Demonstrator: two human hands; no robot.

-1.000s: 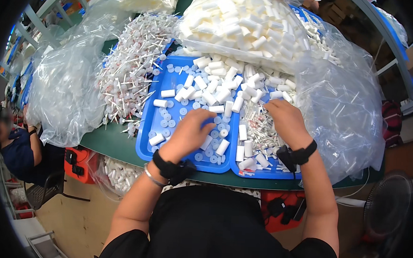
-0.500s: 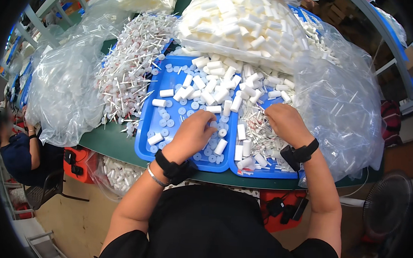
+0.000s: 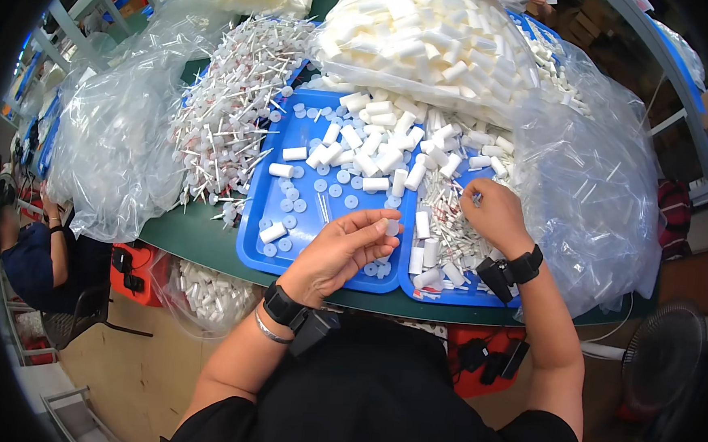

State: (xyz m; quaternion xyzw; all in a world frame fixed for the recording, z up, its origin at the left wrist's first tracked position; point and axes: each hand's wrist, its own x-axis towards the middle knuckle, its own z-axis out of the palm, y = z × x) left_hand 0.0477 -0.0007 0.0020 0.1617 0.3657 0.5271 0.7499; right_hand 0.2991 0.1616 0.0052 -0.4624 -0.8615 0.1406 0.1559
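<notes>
My left hand point(image 3: 344, 253) is turned partly palm up over the left blue tray point(image 3: 249, 243). Its thumb and fingers pinch a small translucent plastic disc point(image 3: 392, 227). My right hand point(image 3: 498, 218) is closed above the right blue tray point(image 3: 479, 298), over a heap of thin white sticks point(image 3: 452, 215) with reddish bits. Something small shows at its fingertips, too little to name. White cylinders point(image 3: 367, 165) and more translucent discs point(image 3: 335, 191) lie in the left tray, and a couple of thin white sticks point(image 3: 322, 207) lie beside them.
A big clear bag of white cylinders point(image 3: 429, 47) stands behind the trays. Left of them is a heap of sticks with discs point(image 3: 231, 108). Clear plastic bags point(image 3: 115, 158) flank both sides. A fan point(image 3: 662, 353) stands at right; another person point(image 3: 32, 254) sits at far left.
My left hand has turned palm up and come toward me with a disc in its fingers. My right hand has shifted slightly, its fingers still closed. The whole view has moved a little.
</notes>
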